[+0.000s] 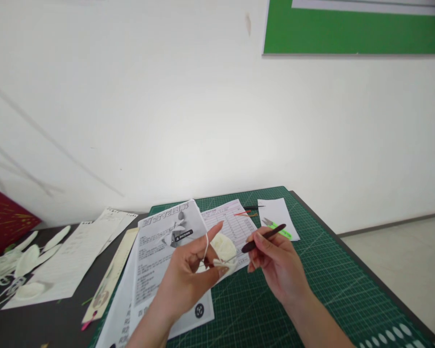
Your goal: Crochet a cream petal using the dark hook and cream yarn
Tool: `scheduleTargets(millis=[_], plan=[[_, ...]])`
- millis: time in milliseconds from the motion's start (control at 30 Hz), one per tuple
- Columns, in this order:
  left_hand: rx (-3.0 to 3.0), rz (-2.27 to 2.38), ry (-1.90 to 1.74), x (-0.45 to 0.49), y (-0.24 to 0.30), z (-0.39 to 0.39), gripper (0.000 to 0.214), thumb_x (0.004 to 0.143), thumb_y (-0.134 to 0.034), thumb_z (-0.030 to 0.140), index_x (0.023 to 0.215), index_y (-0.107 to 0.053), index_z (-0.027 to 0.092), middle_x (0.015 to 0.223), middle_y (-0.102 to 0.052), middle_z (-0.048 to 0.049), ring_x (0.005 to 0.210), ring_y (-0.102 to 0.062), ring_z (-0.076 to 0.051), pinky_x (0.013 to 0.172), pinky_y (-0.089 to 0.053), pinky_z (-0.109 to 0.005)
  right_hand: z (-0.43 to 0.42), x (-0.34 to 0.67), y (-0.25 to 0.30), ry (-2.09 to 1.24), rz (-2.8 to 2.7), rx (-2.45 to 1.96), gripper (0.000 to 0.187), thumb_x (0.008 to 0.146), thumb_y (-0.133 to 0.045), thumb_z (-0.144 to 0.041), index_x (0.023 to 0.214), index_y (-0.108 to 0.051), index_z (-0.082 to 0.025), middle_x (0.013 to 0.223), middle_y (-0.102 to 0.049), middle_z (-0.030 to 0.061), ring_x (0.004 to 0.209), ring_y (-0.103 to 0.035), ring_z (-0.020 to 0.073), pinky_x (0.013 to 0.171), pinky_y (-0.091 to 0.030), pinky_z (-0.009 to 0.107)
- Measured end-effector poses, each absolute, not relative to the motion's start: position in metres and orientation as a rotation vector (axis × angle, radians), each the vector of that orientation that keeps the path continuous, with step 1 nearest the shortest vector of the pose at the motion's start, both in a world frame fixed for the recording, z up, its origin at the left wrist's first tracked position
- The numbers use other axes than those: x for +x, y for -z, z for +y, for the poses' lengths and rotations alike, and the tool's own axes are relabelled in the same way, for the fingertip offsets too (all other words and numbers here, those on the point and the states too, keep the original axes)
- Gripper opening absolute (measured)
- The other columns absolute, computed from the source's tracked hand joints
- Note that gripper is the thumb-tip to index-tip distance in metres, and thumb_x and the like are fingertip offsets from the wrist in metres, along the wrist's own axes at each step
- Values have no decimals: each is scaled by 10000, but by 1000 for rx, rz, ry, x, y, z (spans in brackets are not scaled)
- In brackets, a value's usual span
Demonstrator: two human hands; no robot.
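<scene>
Between the thumb and fingers of my left hand (188,273) is a small piece of white crochet work (230,266), partly hidden by those fingers. A strand of white yarn (206,244) runs over the raised index finger. My right hand (275,266) grips a crochet hook (264,238) by its dark brown handle, pen-like. The hook's thin metal shaft points left into the crochet work, and its tip is hidden there. Just behind the left fingertips shows a round cream bundle (224,246), which looks like yarn.
A green cutting mat (333,275) lies under printed sheets (155,270). Green thread snips (277,229) rest on a white card (275,210) at the back. To the left are a ruler (112,270), handwritten papers (76,261) and several white crocheted pieces (27,261).
</scene>
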State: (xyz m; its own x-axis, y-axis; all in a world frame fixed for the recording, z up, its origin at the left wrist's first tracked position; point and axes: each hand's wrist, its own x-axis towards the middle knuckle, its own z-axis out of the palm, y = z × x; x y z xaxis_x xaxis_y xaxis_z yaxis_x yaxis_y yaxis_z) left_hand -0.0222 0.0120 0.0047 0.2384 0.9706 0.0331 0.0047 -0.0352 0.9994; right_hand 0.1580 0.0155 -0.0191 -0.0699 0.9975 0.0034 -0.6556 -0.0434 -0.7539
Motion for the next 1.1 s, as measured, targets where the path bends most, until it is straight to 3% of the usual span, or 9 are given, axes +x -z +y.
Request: scheduleTargets(millis=[100, 133, 233, 333, 500, 667, 767, 900, 1100], plan=[[1416, 1073, -1208, -16, 1, 10, 102, 663, -743, 127, 607, -687, 193, 769, -698, -36, 1114, -571, -264, 957, -382, -324, 18, 152, 21, -1635, -549, -658, 209, 664, -806, -298, 687, -705, -116, 482, -640, -11, 354, -537, 55, 384, -530, 158], [1426, 1071, -1238, -13, 3, 9, 80, 666, -742, 133, 710, -736, 199, 786, -702, -27, 1027, -615, -245, 942, -401, -325, 18, 150, 22, -1660, -517, -656, 216, 653, -813, -296, 695, -709, -111, 486, -644, -9, 360, -541, 54, 392, -537, 158], [1403, 1112, -1390, -3, 9, 5, 431, 669, -743, 153, 1088, -714, 251, 782, -692, 7, 834, -648, -190, 862, -459, -302, 17, 146, 23, -1679, -471, -657, 238, 641, -822, -304, 721, -718, -105, 504, -659, 1, 379, -563, 56, 416, -546, 154], [1391, 1229, -1513, 6, 12, 2, 459, 674, -732, 164, 1122, -699, 259, 750, -666, 20, 754, -629, -168, 743, -479, -260, 13, 143, 24, -1569, -509, -680, 222, 672, -802, -314, 745, -724, -119, 535, -680, 11, 402, -584, 62, 439, -539, 148], [1263, 1317, -1615, 12, 13, 1, 137, 636, -769, 151, 760, -754, 208, 721, -648, 7, 829, -633, -191, 789, -451, -262, 1, 138, 29, -1012, -958, -748, 98, 828, -646, -174, 861, -735, -198, 681, -720, 20, 559, -658, 105, 547, -556, 193], [700, 937, -1419, 7, 6, 4, 542, 574, -816, 116, 1090, -695, 229, 588, -570, 78, 561, -564, -77, 650, -463, -198, -7, 142, 35, -342, -1571, -512, 502, 748, -564, 75, 1162, -653, -196, 993, -720, 118, 865, -675, 209, 730, -565, 329], [612, 829, -1330, 3, -1, 5, 589, 551, -814, 77, 1115, -693, 193, 617, -633, 49, 614, -606, -82, 711, -477, -196, -6, 144, 33, -456, -1522, -500, 436, 774, -567, 44, 1107, -684, -213, 923, -719, 99, 765, -670, 190, 637, -561, 309], [645, 803, -1281, -6, -6, 7, 603, 551, -809, 51, 1122, -692, 202, 635, -669, 35, 591, -603, -76, 641, -472, -172, -3, 141, 30, -891, -1144, -547, 196, 808, -637, -103, 879, -754, -245, 785, -699, 50, 547, -603, 132, 423, -492, 230], [687, 716, -1219, -13, -10, 7, 587, 558, -811, 46, 1111, -701, 211, 584, -641, 47, 577, -588, -73, 627, -480, -164, 1, 144, 31, -1162, -940, -488, 67, 789, -695, -217, 821, -754, -222, 728, -678, 32, 505, -581, 111, 400, -482, 210]])
